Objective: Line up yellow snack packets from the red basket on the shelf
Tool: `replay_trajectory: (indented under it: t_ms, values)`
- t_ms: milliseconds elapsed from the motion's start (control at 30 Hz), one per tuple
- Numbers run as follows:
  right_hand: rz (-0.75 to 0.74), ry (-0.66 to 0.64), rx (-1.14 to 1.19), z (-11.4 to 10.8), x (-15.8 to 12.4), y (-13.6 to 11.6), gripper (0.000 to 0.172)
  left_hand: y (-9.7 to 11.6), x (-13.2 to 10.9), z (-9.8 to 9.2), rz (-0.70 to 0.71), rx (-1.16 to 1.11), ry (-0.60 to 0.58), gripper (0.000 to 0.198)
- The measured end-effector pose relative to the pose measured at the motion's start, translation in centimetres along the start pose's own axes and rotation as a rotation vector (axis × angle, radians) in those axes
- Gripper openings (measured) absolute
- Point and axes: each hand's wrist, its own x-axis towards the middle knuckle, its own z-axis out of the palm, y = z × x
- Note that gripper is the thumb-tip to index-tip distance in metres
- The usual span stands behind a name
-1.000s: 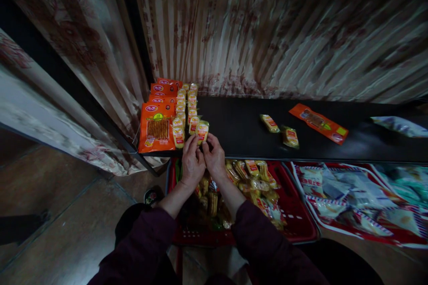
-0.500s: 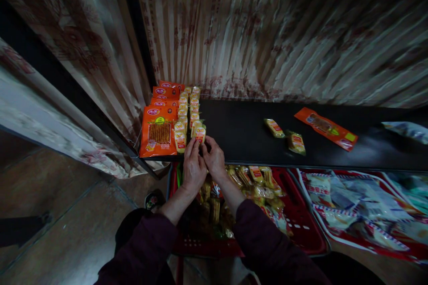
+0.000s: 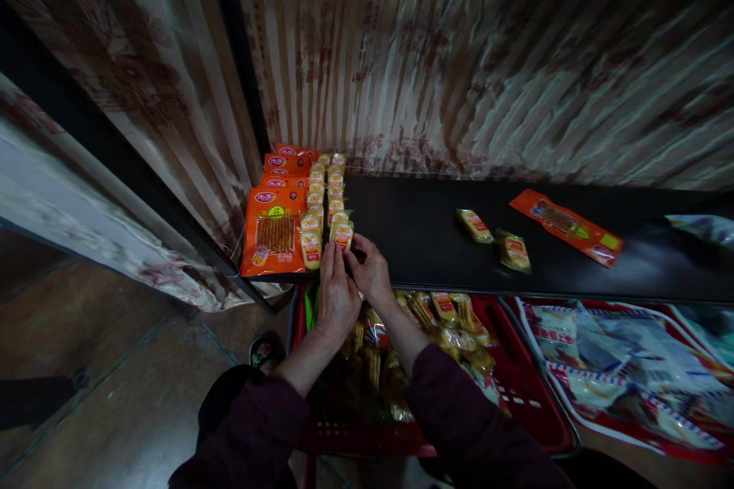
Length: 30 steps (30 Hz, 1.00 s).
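My left hand [image 3: 336, 293] and my right hand [image 3: 371, 272] meet at the front edge of a black shelf [image 3: 436, 244]. Both sets of fingertips pinch a small yellow snack packet [image 3: 342, 233] at the front of a row of like packets [image 3: 333, 191]. A second row of yellow packets [image 3: 313, 206] runs beside it, next to stacked orange snack bags [image 3: 274, 233]. Below my hands a red basket [image 3: 516, 390] holds several more yellow packets [image 3: 453, 317].
Two loose yellow packets [image 3: 496, 238] and an orange bag [image 3: 565, 227] lie further right on the shelf. A pale packet [image 3: 703, 228] sits at the far right. A red bin of white packets [image 3: 619, 370] stands right of the basket. Patterned curtains [image 3: 459, 53] hang behind.
My hands pushed the front yellow packet back a little into line with its row; the packet now stands closer to the others. The camera shifted slightly.
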Motion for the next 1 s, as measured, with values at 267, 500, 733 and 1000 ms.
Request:
replay_trajectory:
  t_ms: [267,500,733,1000]
  values:
    - [0.033,-0.010,0.053,0.3,0.8,0.7,0.050,0.1,-0.2,0.5,0.027,0.038,0.000,0.064]
    - [0.005,-0.039,0.103,0.4,1.2,0.3,0.044,0.2,-0.3,0.2,0.025,0.048,-0.012,0.064]
    - [0.008,-0.046,0.087,0.6,1.3,0.1,0.040,0.2,0.0,0.0,0.021,0.048,-0.011,0.063]
    - [0.052,-0.051,0.067,0.7,1.0,-0.1,0.040,0.1,0.1,0.1,0.038,0.081,-0.028,0.066]
